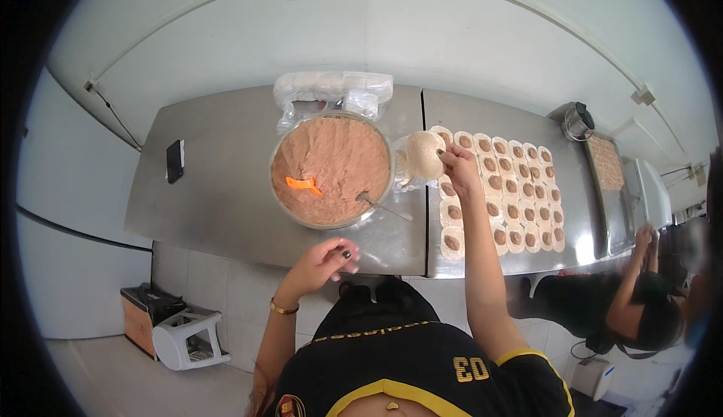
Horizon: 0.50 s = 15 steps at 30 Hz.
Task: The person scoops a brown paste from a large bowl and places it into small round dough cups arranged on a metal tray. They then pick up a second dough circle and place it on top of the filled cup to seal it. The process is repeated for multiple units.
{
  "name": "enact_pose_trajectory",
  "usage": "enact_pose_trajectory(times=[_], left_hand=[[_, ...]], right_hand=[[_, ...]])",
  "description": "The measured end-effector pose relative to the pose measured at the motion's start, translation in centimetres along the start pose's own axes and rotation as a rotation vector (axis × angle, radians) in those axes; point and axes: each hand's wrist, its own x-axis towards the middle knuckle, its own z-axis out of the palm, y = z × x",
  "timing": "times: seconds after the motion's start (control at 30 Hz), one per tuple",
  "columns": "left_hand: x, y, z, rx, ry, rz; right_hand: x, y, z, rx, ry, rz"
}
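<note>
My right hand [458,167] pinches a round, pale dough wrapper [425,155] and holds it up between the bowl and the rows of filled wrappers. My left hand [329,262] hovers in front of the table's near edge with its fingers curled loosely, touching nothing. A big round bowl [277,200] full of pinkish minced filling [331,153] stands on the steel table. In the filling rest an orange scoop-like tool [303,184] and a metal spoon [384,206] whose handle leans over the rim. Several wrappers [515,210], each with a dab of filling, lie in rows at the right.
Plastic bags [335,89] lie behind the bowl. A phone [175,161] rests at the table's left. Beyond the wrappers are a metal pot [578,122] and a tray of filled pieces [605,164]. Another person [640,304] works at the far right; a grey stool [188,338] lies on the floor.
</note>
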Motion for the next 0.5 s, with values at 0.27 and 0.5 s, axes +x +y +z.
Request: enact_pose_trajectory(times=[0.27, 0.5], left_hand=[[7.1, -3.6, 6.5, -0.438, -0.243, 0.078], [10.4, -8.3, 10.4, -0.658, 0.001, -0.069]], right_hand=[[-12.4, -0.2, 0.4, 0.569, -0.119, 0.286], [-17.6, 5.5, -0.3, 0.484, 0.098, 0.355]])
